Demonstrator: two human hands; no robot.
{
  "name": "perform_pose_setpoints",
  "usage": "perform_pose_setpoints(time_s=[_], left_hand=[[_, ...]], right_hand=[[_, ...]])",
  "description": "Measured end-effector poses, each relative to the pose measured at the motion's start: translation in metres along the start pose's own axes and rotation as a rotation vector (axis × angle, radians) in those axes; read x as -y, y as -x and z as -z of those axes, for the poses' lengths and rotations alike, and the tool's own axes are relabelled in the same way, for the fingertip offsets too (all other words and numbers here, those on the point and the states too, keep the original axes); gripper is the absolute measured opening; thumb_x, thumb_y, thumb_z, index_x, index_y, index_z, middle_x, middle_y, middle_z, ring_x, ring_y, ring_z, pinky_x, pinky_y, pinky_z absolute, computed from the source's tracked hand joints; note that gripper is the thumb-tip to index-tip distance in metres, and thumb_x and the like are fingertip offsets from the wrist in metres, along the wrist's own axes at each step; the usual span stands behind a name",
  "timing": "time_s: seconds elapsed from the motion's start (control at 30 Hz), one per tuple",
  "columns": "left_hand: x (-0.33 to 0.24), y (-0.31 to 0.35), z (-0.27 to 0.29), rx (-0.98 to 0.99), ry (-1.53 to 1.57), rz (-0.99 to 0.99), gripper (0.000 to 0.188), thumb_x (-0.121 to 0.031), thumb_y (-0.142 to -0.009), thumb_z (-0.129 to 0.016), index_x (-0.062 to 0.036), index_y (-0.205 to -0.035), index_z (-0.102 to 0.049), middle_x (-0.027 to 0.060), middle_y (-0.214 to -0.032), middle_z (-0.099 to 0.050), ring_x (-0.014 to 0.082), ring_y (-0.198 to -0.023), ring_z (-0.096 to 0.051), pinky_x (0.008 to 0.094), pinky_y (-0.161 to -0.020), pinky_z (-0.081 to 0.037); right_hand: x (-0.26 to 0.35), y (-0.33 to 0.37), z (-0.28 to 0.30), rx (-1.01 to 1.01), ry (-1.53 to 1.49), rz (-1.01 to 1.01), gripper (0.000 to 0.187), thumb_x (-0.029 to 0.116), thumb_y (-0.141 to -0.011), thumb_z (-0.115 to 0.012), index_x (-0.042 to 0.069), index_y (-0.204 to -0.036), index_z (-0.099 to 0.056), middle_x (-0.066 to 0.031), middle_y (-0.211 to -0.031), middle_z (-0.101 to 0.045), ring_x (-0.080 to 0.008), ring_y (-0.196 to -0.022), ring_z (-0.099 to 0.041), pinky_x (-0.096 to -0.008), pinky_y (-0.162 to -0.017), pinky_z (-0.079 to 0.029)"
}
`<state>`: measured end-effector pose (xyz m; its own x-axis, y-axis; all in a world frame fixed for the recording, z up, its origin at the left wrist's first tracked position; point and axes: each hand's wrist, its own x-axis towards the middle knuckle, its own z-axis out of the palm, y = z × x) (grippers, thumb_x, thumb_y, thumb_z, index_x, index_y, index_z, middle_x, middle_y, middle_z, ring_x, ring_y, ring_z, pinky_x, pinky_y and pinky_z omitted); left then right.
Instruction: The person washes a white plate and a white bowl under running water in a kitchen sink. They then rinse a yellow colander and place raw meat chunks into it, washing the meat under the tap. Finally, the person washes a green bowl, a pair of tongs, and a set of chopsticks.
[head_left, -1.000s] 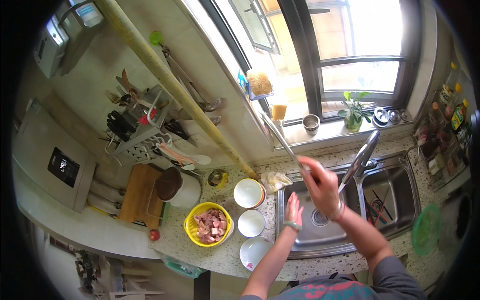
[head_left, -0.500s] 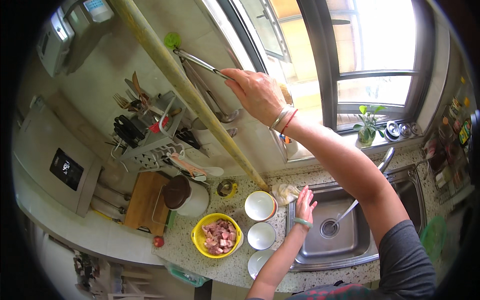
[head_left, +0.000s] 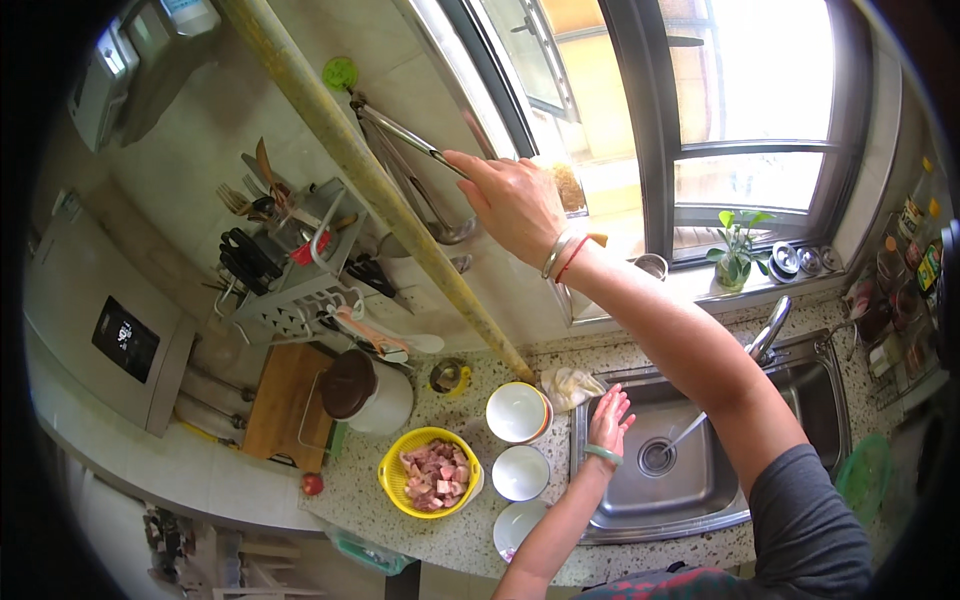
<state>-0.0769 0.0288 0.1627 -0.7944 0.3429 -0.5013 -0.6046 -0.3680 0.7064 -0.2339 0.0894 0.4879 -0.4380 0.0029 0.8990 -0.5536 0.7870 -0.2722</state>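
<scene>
My right hand (head_left: 518, 208) reaches up to the wall beside the window. Its fingers are closed on the shiny handle of a long metal utensil (head_left: 405, 135), whose upper end is at a green wall hook (head_left: 341, 73). The utensil's far end is hidden behind my hand. Other metal utensils, among them a ladle (head_left: 455, 232), hang beside it. Low down, my left hand (head_left: 609, 420) is held with fingers extended over the left rim of the steel sink (head_left: 640, 528), holding nothing. A pale cloth (head_left: 570, 388) lies next to it. A thin stream runs from the faucet (head_left: 772, 325) toward the drain.
Left of the sink stand white bowls (head_left: 520, 472) and a yellow basket (head_left: 393, 480) of cut raw meat (head_left: 437, 474). A yellowish pole (head_left: 400, 205) slants across the wall. Further left are a utensil rack (head_left: 290, 300), a lidded canister (head_left: 385, 400) and a cutting board (head_left: 285, 405).
My right hand has lowered slightly with its fingers still on the handle. My left hand has shifted a little downward. The view has moved slightly.
</scene>
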Motion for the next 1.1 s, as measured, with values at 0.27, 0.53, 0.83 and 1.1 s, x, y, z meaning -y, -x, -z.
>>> perform_pose_setpoints(time_s=[0.27, 0.53, 0.83, 1.1], left_hand=[[0.008, 0.006, 0.013, -0.036, 0.001, 0.003, 0.038, -0.03, -0.098, -0.049, -0.0132, -0.132, -0.047, 0.007, -0.128, -0.052, 0.0173, -0.115, -0.05, 0.0367, -0.091, -0.044], [0.012, 0.003, -0.001, 0.016, 0.082, 0.033, 0.042, -0.03, -0.097, -0.049, -0.0116, -0.135, -0.045, 0.0093, -0.132, -0.048, 0.0196, -0.116, -0.048, 0.0381, -0.092, -0.044], [0.101, -0.013, -0.001, 0.024, 0.217, 0.298, 0.035, -0.026, -0.096, -0.054, -0.0091, -0.126, -0.049, 0.0136, -0.123, -0.052, 0.0263, -0.111, -0.054, 0.0418, -0.096, -0.047], [0.179, -0.06, 0.016, 0.123, 0.418, 0.396, 0.029, -0.025, -0.097, -0.05, -0.0048, -0.115, -0.058, 0.0122, -0.105, -0.064, 0.0253, -0.102, -0.061, 0.0407, -0.093, -0.05]], right_hand=[[0.008, 0.017, -0.014, -0.037, -0.078, 0.04, 0.041, 0.017, -0.087, -0.059, 0.011, -0.127, -0.052, -0.0068, -0.08, -0.062, -0.0233, -0.085, -0.058, -0.0391, -0.085, -0.041], [0.023, 0.057, 0.028, -0.249, -0.08, 0.007, 0.04, 0.02, -0.085, -0.062, 0.006, -0.121, -0.051, -0.0099, -0.101, -0.058, -0.0301, -0.101, -0.053, -0.0402, -0.09, -0.038], [0.035, 0.417, 0.172, 0.219, -0.325, -0.925, 0.011, 0.012, -0.085, -0.066, 0.002, -0.085, -0.063, -0.0103, -0.078, -0.06, -0.0211, -0.071, -0.06, -0.0312, -0.067, -0.048], [-0.122, 0.61, 0.318, -0.055, 0.169, -1.769, 0.023, 0.022, -0.085, -0.065, 0.0, -0.09, -0.066, -0.0097, -0.079, -0.067, -0.0202, -0.073, -0.065, -0.0311, -0.067, -0.052]])
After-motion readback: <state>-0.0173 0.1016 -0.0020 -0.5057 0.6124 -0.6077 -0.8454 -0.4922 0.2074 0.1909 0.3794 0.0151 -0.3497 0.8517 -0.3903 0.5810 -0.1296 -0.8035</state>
